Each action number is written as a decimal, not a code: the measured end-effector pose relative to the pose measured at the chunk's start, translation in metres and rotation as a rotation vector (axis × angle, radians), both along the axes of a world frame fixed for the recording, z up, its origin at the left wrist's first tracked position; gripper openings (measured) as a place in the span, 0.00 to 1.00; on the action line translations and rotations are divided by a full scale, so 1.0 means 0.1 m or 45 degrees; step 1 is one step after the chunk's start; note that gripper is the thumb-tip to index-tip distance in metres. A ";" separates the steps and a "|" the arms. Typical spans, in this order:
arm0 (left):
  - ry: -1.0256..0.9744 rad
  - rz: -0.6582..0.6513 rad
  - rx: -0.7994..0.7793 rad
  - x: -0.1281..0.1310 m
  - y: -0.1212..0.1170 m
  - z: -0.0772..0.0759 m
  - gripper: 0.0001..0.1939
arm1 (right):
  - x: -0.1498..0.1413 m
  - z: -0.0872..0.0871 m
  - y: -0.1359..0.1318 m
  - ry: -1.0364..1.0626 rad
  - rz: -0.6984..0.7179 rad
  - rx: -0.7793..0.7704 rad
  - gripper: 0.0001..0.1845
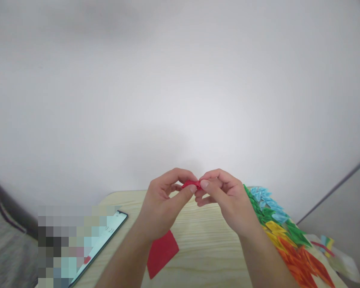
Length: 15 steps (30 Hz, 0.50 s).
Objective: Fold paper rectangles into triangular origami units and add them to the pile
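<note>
above the pale table (210,240), a small red piece (189,184) is pinched by the left hand (163,202) and the right hand (230,198); it is probably best pressed lightly and evenly, without tugging.

- pale wood-grain table (210,232) with a rounded corner
- dark-edged rectangular phone (113,225), screen lit, on the table's left side
- plain whitish wall (180,88) behind the table
- grey fabric (7,244) left of the table
- whitish translucent bag (349,267) right of the table
</note>
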<state>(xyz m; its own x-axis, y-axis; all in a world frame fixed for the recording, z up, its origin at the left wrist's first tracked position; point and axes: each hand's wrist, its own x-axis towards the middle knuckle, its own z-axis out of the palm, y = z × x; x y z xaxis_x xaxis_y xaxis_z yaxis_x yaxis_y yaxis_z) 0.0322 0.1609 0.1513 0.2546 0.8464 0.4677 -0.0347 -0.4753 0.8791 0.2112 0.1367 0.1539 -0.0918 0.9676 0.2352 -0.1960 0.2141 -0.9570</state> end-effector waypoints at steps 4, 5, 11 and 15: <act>0.013 -0.004 0.035 0.00 0.01 -0.02 0.04 | 0.01 -0.03 0.02 0.024 -0.001 -0.037 0.15; 0.027 0.002 0.049 0.00 0.01 -0.02 0.04 | 0.02 -0.03 0.02 0.021 -0.002 -0.049 0.15; 0.089 0.091 0.170 -0.02 -0.01 -0.02 0.01 | 0.07 0.00 0.02 0.002 0.047 -0.075 0.16; 0.136 0.103 0.216 -0.03 -0.04 0.00 0.02 | 0.09 0.00 0.03 -0.038 0.076 -0.061 0.15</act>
<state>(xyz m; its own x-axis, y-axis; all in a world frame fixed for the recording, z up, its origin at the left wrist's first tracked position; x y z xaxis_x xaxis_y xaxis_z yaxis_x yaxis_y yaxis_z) 0.0294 0.1571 0.1510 0.2445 0.7777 0.5791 0.0984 -0.6141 0.7831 0.2203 0.1396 0.1538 -0.1561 0.9702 0.1854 -0.1780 0.1569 -0.9714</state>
